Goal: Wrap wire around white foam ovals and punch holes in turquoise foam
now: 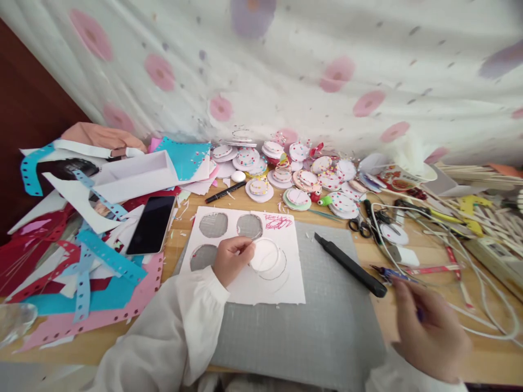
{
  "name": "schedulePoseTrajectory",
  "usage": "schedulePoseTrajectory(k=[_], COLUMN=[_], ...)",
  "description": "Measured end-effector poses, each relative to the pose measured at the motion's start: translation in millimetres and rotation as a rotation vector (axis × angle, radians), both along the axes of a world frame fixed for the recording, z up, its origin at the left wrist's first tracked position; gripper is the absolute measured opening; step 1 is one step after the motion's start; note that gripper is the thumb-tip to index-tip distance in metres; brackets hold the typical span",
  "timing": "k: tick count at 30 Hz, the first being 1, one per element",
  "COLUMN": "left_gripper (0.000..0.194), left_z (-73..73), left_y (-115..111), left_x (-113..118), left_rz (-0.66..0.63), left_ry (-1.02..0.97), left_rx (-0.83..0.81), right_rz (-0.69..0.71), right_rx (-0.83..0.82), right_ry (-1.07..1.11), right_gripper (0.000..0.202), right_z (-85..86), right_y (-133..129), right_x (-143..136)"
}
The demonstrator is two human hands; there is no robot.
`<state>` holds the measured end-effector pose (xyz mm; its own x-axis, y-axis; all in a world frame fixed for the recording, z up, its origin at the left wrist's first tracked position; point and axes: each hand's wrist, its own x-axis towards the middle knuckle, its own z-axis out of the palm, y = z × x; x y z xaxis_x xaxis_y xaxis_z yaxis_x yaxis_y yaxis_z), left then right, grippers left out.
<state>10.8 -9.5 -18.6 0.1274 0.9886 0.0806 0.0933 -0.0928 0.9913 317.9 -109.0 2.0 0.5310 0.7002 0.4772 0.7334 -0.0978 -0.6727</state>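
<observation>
My left hand (pixel 233 260) pinches the edge of a thin round white ring (pixel 279 256), which lies on a sheet of white paper (pixel 245 291). Pencil-like circle outlines show beside and under the ring. Several round holes are cut in the sheet, and red scribble marks its top right corner. Beneath the sheet lies a grey cutting mat (pixel 327 337). My right hand (pixel 429 324), smeared by motion, is off the mat's right side with its fingers closed around a blue pen (pixel 388 273), tip pointing left. A black utility knife (pixel 351 267) rests between the sheet and this hand.
Layered paper discs with coloured dots (pixel 298 198) crowd the back. Left are a phone (pixel 152 224), a white box (pixel 133 174) and paper scraps (pixel 110 256). A black marker (pixel 225 191) lies behind the sheet; scissors (pixel 359 227) and a white cable (pixel 486 294) are right.
</observation>
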Motion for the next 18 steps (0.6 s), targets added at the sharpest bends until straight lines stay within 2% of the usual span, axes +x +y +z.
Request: schedulePoseTrajectory(k=[2, 3, 4, 6, 9, 11, 15, 18], left_gripper=[0.028, 0.028, 0.028, 0.026, 0.023, 0.022, 0.024, 0.024], left_z=[0.8, 1.8, 3.1, 5.9, 7.3, 5.3, -0.5, -0.3], left_y=[-1, -2, -2, -3, -3, -2, 0, 2], left_x=[0, 1, 1, 2, 2, 1, -2, -4], left_rz=[-0.022, -0.037, -0.053, -0.095, -0.181, -0.222, -0.202, -0.149], left_ry=[-0.004, -0.008, -0.012, -0.023, -0.052, -0.079, -0.134, -0.154], left_rx=[0.001, 0.000, -0.001, -0.007, -0.040, -0.070, -0.104, -0.107], right_rz=[-0.233, -0.293, -0.314, -0.261, 0.011, 0.287, 0.820, 0.991], right_rx=[-0.007, -0.030, -0.065, -0.108, -0.058, -0.156, -0.505, -0.598], right_ry=[0.040, 0.095, 0.164, 0.366, 0.802, 1.016, 1.163, 1.227], right_gripper=[0.026, 0.026, 0.027, 0.029, 0.033, 0.031, 0.029, 0.030], right_z=[1.8, 2.6, 3.3, 3.7, 2.7, 2.3, 0.4, -6.7], right_y=[-21, -28, -34, -35, -14, 14, 77, 101], right_x=[16, 19, 18, 11, -13, -36, -88, -120])
